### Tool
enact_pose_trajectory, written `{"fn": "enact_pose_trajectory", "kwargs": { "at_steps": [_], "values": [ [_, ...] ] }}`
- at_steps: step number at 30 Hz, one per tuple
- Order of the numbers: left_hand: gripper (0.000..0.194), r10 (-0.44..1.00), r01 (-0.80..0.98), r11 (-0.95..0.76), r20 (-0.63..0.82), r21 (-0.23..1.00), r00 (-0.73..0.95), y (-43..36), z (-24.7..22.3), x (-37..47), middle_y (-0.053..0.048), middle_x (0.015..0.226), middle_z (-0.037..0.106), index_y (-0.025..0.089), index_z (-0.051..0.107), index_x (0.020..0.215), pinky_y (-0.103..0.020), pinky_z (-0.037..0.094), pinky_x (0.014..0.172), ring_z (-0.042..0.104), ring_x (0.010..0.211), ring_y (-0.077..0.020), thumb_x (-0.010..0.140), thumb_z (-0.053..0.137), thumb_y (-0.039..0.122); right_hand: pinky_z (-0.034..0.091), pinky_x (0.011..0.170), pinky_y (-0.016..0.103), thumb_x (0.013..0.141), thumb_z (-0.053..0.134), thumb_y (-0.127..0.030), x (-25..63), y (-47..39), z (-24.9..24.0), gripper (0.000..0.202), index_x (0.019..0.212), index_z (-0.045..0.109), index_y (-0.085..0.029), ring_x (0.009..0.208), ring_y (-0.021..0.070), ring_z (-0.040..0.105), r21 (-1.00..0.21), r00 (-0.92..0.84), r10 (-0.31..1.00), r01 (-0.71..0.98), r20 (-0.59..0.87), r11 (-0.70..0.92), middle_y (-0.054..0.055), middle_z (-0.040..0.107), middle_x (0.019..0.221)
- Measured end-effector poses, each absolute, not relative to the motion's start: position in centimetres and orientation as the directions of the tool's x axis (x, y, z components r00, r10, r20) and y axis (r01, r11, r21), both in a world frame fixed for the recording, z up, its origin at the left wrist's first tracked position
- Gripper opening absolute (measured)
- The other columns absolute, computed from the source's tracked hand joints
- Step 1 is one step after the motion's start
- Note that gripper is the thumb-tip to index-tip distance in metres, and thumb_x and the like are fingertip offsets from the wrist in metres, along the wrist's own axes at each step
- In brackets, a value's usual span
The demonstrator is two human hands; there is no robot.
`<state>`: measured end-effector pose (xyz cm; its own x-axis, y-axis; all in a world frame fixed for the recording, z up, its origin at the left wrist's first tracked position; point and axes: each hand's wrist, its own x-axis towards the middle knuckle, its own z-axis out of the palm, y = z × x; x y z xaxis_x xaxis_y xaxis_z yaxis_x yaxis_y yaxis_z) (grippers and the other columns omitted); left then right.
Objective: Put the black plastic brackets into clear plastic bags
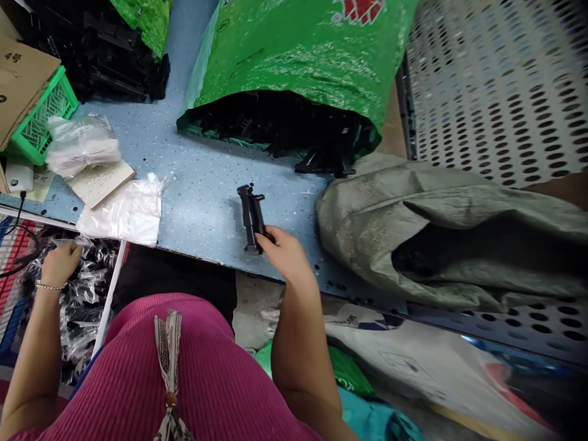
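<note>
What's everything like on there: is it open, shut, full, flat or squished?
Green bag: open, black parts at its mouth
Grey sack: open, crumpled
Black plastic piece: held at its near end by the right hand
Right hand: pinching
Left hand: fingers curled; grip unclear
Bin: loaded with wrapped items
White plastic bags: lying flat
Clear bag bundle: bunched together

Part (248,215) on table (202,208) before bag (294,61), sack (361,211) right, basket (45,116) left.
</note>
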<state>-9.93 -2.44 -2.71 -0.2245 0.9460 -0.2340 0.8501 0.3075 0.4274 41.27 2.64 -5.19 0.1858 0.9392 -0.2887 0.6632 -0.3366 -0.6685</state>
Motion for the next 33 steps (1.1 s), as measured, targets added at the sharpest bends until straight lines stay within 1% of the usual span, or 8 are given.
{"fn": "enact_pose_trajectory", "kwargs": {
  "at_steps": [4, 7, 11, 15, 21, 28, 30, 33],
  "values": [
    [0.032, 0.988, 0.874, 0.047, 0.106, 0.483, -0.112, 2.5, -1.9, 0.9, -0.006, 0.079, 0.063, 0.023, 0.049, 0.076, -0.032, 0.048, 0.075, 0.061, 0.079, -0.0226, 0.089, 0.062, 0.049, 0.054, 0.069, 0.033, 0.076, 0.074, -0.049, 34.1, 3.6, -5.3, 0.034, 0.094, 0.07, -0.02, 0.076, 0.0197, 0.067, -0.938, -0.026, 0.938, 0.022, -0.346, -0.345, 0.004, 0.073, 0.089],
    [0.027, 0.982, 0.869, -0.056, 0.182, 0.492, -0.04, 5.7, -2.9, 5.4, -0.013, 0.094, 0.066, 0.022, 0.047, 0.084, -0.041, 0.052, 0.087, 0.065, 0.095, -0.0289, 0.084, 0.071, 0.035, 0.057, 0.068, 0.033, 0.072, 0.083, -0.05, 29.3, 4.4, -5.2, 0.036, 0.087, 0.069, -0.021, 0.069, 0.0177, 0.068, -0.849, -0.231, 0.9, -0.31, -0.37, -0.429, 0.001, 0.072, 0.08],
    [0.01, 0.991, 0.677, 0.014, 0.08, 0.736, -0.107, 6.4, -3.5, 3.3, -0.005, 0.088, 0.07, 0.022, 0.051, 0.094, -0.033, 0.056, 0.08, 0.072, 0.088, -0.0208, 0.088, 0.054, 0.013, 0.061, 0.079, 0.037, 0.072, 0.087, -0.048, 25.9, 5.7, -4.6, 0.035, 0.087, 0.069, -0.021, 0.083, 0.0214, 0.074, -0.71, -0.337, 0.88, -0.525, -0.334, -0.47, 0.003, 0.075, 0.085],
    [0.012, 0.989, 0.612, -0.1, 0.148, 0.785, -0.027, 5.0, -1.9, 0.1, -0.005, 0.09, 0.073, 0.019, 0.059, 0.085, -0.032, 0.059, 0.083, 0.073, 0.095, -0.0193, 0.085, 0.051, 0.01, 0.059, 0.092, 0.043, 0.082, 0.077, -0.05, 21.7, 7.4, -4.8, 0.034, 0.095, 0.071, -0.02, 0.103, 0.0273, 0.072, -0.639, -0.467, 0.832, -0.55, -0.298, -0.538, 0.006, 0.076, 0.092],
    [0.038, 0.976, 0.896, -0.218, 0.112, 0.387, 0.189, 5.1, -0.4, -1.4, -0.016, 0.125, 0.071, 0.014, 0.073, 0.114, -0.046, 0.058, 0.101, 0.07, 0.113, -0.0283, 0.088, 0.047, 0.009, 0.058, 0.081, 0.029, 0.083, 0.076, -0.04, 19.4, 6.4, -5.2, 0.027, 0.104, 0.07, -0.023, 0.094, 0.0184, 0.068, -0.815, -0.234, 0.938, -0.469, -0.256, -0.34, 0.001, 0.072, 0.095],
    [0.062, 0.964, 0.766, -0.266, 0.152, 0.585, 0.219, 5.5, -0.5, -2.5, -0.016, 0.153, 0.054, 0.016, 0.054, 0.148, -0.046, 0.057, 0.108, 0.063, 0.129, -0.0269, 0.087, 0.05, 0.006, 0.029, 0.033, 0.014, 0.092, 0.063, -0.032, 23.3, 3.1, -6.0, 0.023, 0.103, 0.066, -0.011, 0.048, 0.0055, 0.038, -0.313, -0.886, 0.344, -0.246, -0.311, -0.917, 0.007, 0.07, 0.082],
    [0.065, 0.934, 0.723, -0.354, 0.194, 0.593, 0.298, 3.9, -0.2, -1.4, -0.015, 0.155, 0.052, 0.019, 0.048, 0.154, -0.047, 0.052, 0.115, 0.056, 0.139, -0.0266, 0.091, 0.047, 0.004, 0.024, 0.031, 0.013, 0.097, 0.056, -0.032, 22.6, 3.3, -6.6, 0.023, 0.104, 0.064, -0.011, 0.047, 0.0054, 0.031, -0.266, -0.884, 0.325, -0.242, -0.336, -0.933, 0.005, 0.067, 0.078],
    [0.068, 0.843, 0.598, -0.516, 0.24, 0.613, 0.481, 0.7, -0.1, 1.3, -0.011, 0.156, 0.053, 0.026, 0.039, 0.16, -0.044, 0.046, 0.121, 0.049, 0.146, -0.0233, 0.096, 0.045, 0.004, 0.029, 0.034, 0.014, 0.097, 0.058, -0.034, 21.3, 3.4, -6.9, 0.02, 0.09, 0.062, -0.016, 0.048, 0.0069, 0.036, -0.439, -0.723, 0.521, -0.327, -0.453, -0.837, 0.0, 0.059, 0.068]
  ]
}}
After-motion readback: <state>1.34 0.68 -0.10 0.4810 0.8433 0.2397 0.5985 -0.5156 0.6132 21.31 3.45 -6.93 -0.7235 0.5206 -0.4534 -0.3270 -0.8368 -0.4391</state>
